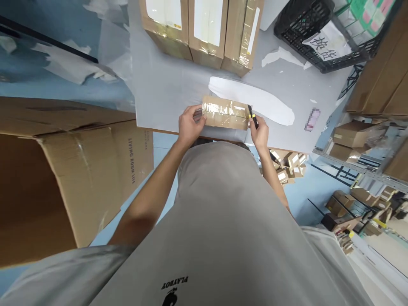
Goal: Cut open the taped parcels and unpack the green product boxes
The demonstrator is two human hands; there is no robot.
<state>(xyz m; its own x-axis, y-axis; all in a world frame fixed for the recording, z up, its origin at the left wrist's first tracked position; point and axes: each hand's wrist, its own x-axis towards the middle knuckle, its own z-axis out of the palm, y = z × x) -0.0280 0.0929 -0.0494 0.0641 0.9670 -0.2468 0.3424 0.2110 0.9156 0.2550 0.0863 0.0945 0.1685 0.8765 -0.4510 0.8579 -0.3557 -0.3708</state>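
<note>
A small cardboard box (225,114), sealed with shiny clear tape along its middle, rests near the front edge of the grey table. Its left end is gripped between the thumb and fingers of my left hand (191,123). At the box's right end, my right hand (259,131) is closed around a utility knife (253,115), black with yellow parts. The knife's tip points away from me, beside the box's right edge. Just behind the box lies a long white sheet (251,100), partly covered by it.
Three taped cardboard boxes (207,55) stand at the table's back. A black crate (306,34) with a handwritten label occupies the back right. To my left is a large open carton (95,170). Several small boxes (288,165) lie on the floor at right, near loaded shelves (353,136).
</note>
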